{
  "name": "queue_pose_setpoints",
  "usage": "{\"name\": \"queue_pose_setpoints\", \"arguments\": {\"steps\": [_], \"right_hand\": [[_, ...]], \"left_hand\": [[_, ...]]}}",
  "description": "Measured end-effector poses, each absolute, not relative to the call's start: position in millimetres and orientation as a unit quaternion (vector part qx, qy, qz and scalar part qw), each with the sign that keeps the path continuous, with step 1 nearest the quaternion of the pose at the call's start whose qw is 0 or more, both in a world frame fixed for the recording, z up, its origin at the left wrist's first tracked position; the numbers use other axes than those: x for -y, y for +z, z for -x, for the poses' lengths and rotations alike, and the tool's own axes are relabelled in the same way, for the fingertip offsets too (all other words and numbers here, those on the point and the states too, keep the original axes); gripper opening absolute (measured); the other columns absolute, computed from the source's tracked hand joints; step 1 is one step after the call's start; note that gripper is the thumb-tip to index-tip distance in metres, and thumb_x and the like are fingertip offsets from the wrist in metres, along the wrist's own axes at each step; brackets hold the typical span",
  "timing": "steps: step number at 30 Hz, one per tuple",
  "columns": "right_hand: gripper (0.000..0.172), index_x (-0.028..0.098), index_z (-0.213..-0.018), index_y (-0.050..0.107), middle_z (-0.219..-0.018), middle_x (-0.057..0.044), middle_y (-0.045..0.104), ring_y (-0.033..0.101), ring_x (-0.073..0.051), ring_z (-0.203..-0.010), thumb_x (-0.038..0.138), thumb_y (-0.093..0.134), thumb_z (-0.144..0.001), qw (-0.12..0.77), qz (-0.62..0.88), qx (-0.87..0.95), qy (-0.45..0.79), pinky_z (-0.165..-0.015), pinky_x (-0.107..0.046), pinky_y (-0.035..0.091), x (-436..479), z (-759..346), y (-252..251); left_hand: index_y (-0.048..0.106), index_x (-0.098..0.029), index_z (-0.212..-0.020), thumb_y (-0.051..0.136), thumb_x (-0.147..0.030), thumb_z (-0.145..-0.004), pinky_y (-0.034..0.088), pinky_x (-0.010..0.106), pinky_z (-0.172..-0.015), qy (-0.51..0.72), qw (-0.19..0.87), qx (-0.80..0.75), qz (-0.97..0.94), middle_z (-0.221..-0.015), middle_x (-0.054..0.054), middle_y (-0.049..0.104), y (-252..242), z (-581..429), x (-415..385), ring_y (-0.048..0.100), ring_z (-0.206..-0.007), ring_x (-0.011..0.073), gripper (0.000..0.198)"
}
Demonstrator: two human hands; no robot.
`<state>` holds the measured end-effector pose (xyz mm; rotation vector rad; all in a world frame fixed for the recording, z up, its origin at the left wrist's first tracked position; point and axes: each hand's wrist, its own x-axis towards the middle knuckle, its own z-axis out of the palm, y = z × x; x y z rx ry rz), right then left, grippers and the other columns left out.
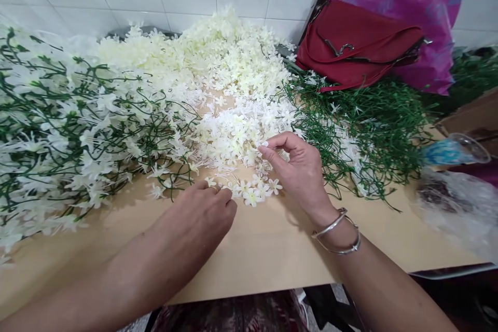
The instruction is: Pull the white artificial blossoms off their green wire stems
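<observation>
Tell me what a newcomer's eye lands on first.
A heap of white blossoms fills the table's middle, with flowered sprays at left and bare green stems at right. The left hand and right hand pick at blossoms at its near edge; a red bag lies behind the stems.

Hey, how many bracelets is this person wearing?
2. Both are silver and on the right wrist: the front bangle sits nearer the right hand, and the rear bangle is just behind it. The left wrist shows none.
</observation>
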<state>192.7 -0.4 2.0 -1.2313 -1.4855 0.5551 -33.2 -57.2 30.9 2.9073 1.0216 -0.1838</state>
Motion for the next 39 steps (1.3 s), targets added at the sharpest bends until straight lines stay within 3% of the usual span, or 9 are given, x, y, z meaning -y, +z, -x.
{"name": "queue_pose_setpoints", "arguments": {"steps": [7,12,16,24,28,31,34,37,39], "right_hand": [[0.013,0.021,-0.078,0.067,-0.078,0.000,0.071,0.063,-0.017,-0.075,0.022,0.074,-0.088,0.539,0.513,0.627,0.229,-0.075,-0.031,0.050,1.0,-193.0,2.6],[0.013,0.022,-0.080,0.065,-0.076,0.001,0.066,0.059,-0.016,-0.073,0.025,0.076,-0.087,0.535,0.510,0.597,0.311,-0.072,-0.031,0.048,4.9,-192.3,10.5],[0.014,0.022,-0.084,0.065,-0.078,0.002,0.065,0.059,-0.015,-0.072,0.030,0.075,-0.090,0.451,0.460,0.615,0.456,-0.066,-0.028,0.048,34.0,-182.9,25.1],[0.006,0.022,-0.092,0.064,-0.096,-0.005,0.073,0.068,-0.018,-0.086,0.023,0.066,-0.097,0.354,0.407,0.697,0.473,-0.073,-0.032,0.055,79.8,-191.6,-4.6],[0.004,0.022,-0.094,0.066,-0.105,-0.006,0.075,0.069,-0.018,-0.091,0.025,0.067,-0.097,0.368,0.386,0.707,0.465,-0.075,-0.033,0.055,44.1,-202.2,-14.6],[0.016,0.021,-0.091,0.068,-0.104,-0.005,0.077,0.070,-0.018,-0.093,0.031,0.079,-0.089,0.404,0.398,0.657,0.496,-0.082,-0.033,0.056,5.6,-209.9,-14.0],[0.029,0.022,-0.090,0.067,-0.102,-0.004,0.078,0.072,-0.018,-0.095,0.044,0.085,-0.084,0.460,0.402,0.571,0.549,-0.090,-0.035,0.056,-23.0,-215.5,-11.6],[0.041,0.024,-0.084,0.066,-0.089,0.001,0.076,0.072,-0.018,-0.089,0.049,0.095,-0.069,0.510,0.391,0.497,0.583,-0.094,-0.037,0.057,-32.7,-216.7,-7.4],[0.041,0.025,-0.082,0.067,-0.083,0.003,0.072,0.070,-0.016,-0.083,0.047,0.098,-0.065,0.523,0.404,0.464,0.590,-0.090,-0.033,0.058,-30.6,-215.5,-3.3]], "left_hand": [[0.062,-0.018,-0.089,0.045,-0.005,-0.099,0.043,0.034,-0.071,0.000,0.030,-0.331,-0.943,-0.089,0.006,0.064,21.1,30.7,36.1,0.055,-0.075,0.0211,0.023],[0.064,-0.017,-0.086,0.048,-0.015,-0.100,0.039,0.031,-0.063,0.100,0.027,-0.370,-0.923,-0.081,0.005,0.065,16.6,29.0,1.1,0.055,-0.065,0.0172,0.021],[0.067,-0.020,-0.085,0.060,-0.018,-0.091,0.042,0.026,-0.061,0.219,0.149,-0.380,-0.886,-0.074,0.000,0.070,37.0,37.9,-6.3,0.060,-0.061,0.0135,0.009],[0.071,-0.022,-0.085,0.078,-0.028,-0.087,0.063,0.033,-0.081,0.444,0.430,-0.381,-0.688,-0.096,0.006,0.081,59.0,53.1,-4.0,0.077,-0.092,0.0233,0.009],[0.065,-0.022,-0.088,0.072,-0.027,-0.092,0.065,0.036,-0.076,0.450,0.516,-0.342,-0.644,-0.085,0.005,0.077,59.1,38.1,16.2,0.077,-0.087,0.0231,0.009],[0.060,-0.022,-0.092,0.062,-0.015,-0.094,0.062,0.031,-0.070,0.363,0.566,-0.285,-0.684,-0.084,0.003,0.076,38.9,14.6,46.0,0.074,-0.074,0.0168,0.007],[0.056,-0.021,-0.086,0.062,-0.008,-0.085,0.055,0.025,-0.065,0.285,0.480,-0.230,-0.797,-0.077,0.000,0.070,2.5,-5.4,63.3,0.066,-0.067,0.0133,0.015],[0.058,-0.021,-0.087,0.057,-0.011,-0.089,0.054,0.027,-0.070,0.270,0.359,-0.195,-0.872,-0.082,0.002,0.070,-25.2,-11.4,49.7,0.065,-0.072,0.0148,0.010],[0.061,-0.021,-0.089,0.059,-0.015,-0.092,0.054,0.026,-0.068,0.307,0.354,-0.256,-0.846,-0.082,0.002,0.071,-31.4,-8.7,29.1,0.066,-0.072,0.0147,0.006]]}}
